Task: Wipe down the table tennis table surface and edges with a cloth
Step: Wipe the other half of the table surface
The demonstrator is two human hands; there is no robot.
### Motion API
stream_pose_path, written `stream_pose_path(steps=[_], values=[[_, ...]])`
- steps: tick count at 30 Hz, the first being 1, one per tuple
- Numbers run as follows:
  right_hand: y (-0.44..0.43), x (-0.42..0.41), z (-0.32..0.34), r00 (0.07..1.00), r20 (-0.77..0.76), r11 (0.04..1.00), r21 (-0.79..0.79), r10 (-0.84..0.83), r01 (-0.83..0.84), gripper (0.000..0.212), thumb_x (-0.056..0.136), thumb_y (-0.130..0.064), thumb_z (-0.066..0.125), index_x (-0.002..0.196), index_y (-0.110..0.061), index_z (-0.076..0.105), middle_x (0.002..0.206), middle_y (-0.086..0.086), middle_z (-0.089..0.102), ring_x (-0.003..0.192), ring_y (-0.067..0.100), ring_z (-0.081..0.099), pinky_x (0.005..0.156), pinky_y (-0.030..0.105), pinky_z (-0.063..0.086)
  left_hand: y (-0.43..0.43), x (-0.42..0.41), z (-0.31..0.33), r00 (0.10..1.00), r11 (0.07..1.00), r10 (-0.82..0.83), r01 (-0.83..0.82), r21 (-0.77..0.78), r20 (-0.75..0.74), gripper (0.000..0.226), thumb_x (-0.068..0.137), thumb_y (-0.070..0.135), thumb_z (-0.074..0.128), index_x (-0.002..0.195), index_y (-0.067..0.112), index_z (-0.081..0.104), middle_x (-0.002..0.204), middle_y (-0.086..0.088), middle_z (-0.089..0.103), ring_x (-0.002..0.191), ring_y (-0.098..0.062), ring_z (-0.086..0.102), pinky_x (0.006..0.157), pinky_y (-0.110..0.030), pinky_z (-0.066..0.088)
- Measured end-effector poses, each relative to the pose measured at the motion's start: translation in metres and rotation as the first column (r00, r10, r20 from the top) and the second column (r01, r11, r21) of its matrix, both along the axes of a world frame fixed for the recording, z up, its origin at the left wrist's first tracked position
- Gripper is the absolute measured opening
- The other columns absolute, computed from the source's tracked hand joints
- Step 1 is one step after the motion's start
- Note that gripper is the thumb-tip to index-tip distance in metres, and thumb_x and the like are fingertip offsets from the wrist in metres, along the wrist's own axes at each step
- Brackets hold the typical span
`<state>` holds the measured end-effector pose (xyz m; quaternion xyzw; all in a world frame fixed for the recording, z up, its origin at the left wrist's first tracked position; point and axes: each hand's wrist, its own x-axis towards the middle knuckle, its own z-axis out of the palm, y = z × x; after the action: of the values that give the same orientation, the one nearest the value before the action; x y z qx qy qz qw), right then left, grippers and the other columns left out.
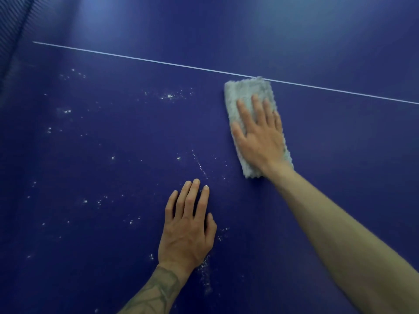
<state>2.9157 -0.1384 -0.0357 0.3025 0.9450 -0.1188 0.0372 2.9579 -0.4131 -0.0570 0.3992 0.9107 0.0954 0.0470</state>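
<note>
The dark blue table tennis table surface [113, 137] fills the view. A folded grey fluffy cloth [243, 91] lies flat on it, its far end touching the thin white centre line [136, 57]. My right hand [258, 132] presses flat on the cloth with straight, spread fingers. My left hand [188, 225] rests flat on the bare surface nearer to me, fingers straight, holding nothing. White dusty specks [169, 96] are scattered over the surface left of the cloth and around my left hand.
The net [13, 23] shows at the top left corner as dark mesh. Beyond the white line the blue surface carries soft light reflections.
</note>
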Motion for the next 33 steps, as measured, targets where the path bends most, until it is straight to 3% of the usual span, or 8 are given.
stream_pose_path(steps=[4,10,14,19,23,27,30,33], values=[[-0.014,-0.04,0.001,0.991,-0.008,0.99,-0.051,-0.131,0.131,0.065,0.111,-0.056,0.025,0.171,-0.038,0.008,0.18,0.004,-0.006,0.166,0.029,-0.008,0.133,0.05,-0.004,-0.001,0.0,-0.002,1.0,1.0,-0.007,0.007,0.008,-0.01,0.06,0.104,0.033,0.04,0.16,0.01,0.037,0.168,-0.014,0.032,0.157,-0.031,0.029,0.128,-0.054,0.024],[-0.085,0.02,-0.004,0.925,-0.04,0.926,0.034,0.378,-0.376,0.064,0.111,-0.058,0.028,0.17,-0.036,0.019,0.18,0.003,0.008,0.166,0.026,0.002,0.133,0.05,0.006,-0.001,0.0,0.0,1.0,0.999,-0.006,0.006,0.032,-0.007,0.059,0.103,0.031,0.042,0.158,0.007,0.04,0.167,-0.016,0.033,0.157,-0.032,0.029,0.127,-0.055,0.024],[-0.044,0.062,-0.002,0.981,0.008,0.981,0.025,0.192,-0.192,0.063,0.111,-0.059,0.022,0.171,-0.04,0.012,0.18,-0.002,0.0,0.166,0.021,-0.004,0.134,0.047,0.001,0.0,0.0,0.001,1.0,0.999,0.002,-0.002,0.049,-0.006,0.056,0.102,0.03,0.043,0.154,0.008,0.043,0.165,-0.014,0.036,0.156,-0.032,0.032,0.127,-0.055,0.026],[-0.044,0.028,0.002,0.993,0.004,0.992,-0.037,-0.121,0.121,0.064,0.111,-0.056,0.024,0.171,-0.04,0.006,0.18,0.0,-0.006,0.166,0.025,-0.01,0.133,0.048,-0.004,-0.001,0.001,0.005,1.0,0.996,0.012,-0.013,0.086,0.009,0.053,0.104,0.028,0.043,0.153,0.006,0.044,0.164,-0.015,0.038,0.155,-0.032,0.034,0.126,-0.055,0.028],[-0.1,0.028,-0.002,1.0,-0.023,1.0,-0.025,0.01,-0.01,0.066,0.109,-0.057,0.022,0.171,-0.038,0.011,0.18,0.002,-0.002,0.166,0.028,-0.006,0.133,0.05,-0.001,-0.012,-0.004,0.012,0.987,0.964,0.056,-0.093,0.25,0.15,0.055,0.103,0.015,0.054,0.154,0.002,0.04,0.162,-0.016,0.038,0.151,-0.03,0.037,0.126,-0.049,0.029],[-0.129,0.082,-0.007,0.952,-0.05,0.953,0.04,0.304,-0.302,0.063,0.111,-0.056,0.027,0.17,-0.037,0.018,0.18,0.001,0.006,0.166,0.025,0.001,0.134,0.047,0.005,-0.062,-0.003,0.014,0.986,0.97,0.116,-0.138,0.201,0.117,0.056,0.102,0.021,0.051,0.155,0.004,0.04,0.162,-0.014,0.036,0.152,-0.03,0.034,0.126,-0.05,0.028],[-0.106,0.108,-0.003,0.981,-0.002,0.981,0.037,0.192,-0.191,0.063,0.111,-0.057,0.024,0.17,-0.04,0.012,0.18,-0.002,0.0,0.166,0.021,-0.004,0.134,0.048,0.004,-0.095,0.015,0.013,0.988,0.981,0.129,-0.139,0.135,0.083,0.054,0.103,0.025,0.049,0.153,0.004,0.042,0.162,-0.016,0.034,0.153,-0.032,0.033,0.127,-0.053,0.025],[-0.089,0.089,0.004,0.997,0.012,0.997,-0.01,-0.076,0.076,0.064,0.111,-0.056,0.023,0.17,-0.041,0.006,0.18,-0.002,-0.006,0.166,0.022,-0.009,0.134,0.049,0.0,-0.112,0.031,0.006,0.995,0.993,0.082,-0.086,0.077,0.055,0.055,0.105,0.029,0.044,0.154,0.003,0.044,0.164,-0.017,0.034,0.155,-0.033,0.031,0.129,-0.053,0.023]])
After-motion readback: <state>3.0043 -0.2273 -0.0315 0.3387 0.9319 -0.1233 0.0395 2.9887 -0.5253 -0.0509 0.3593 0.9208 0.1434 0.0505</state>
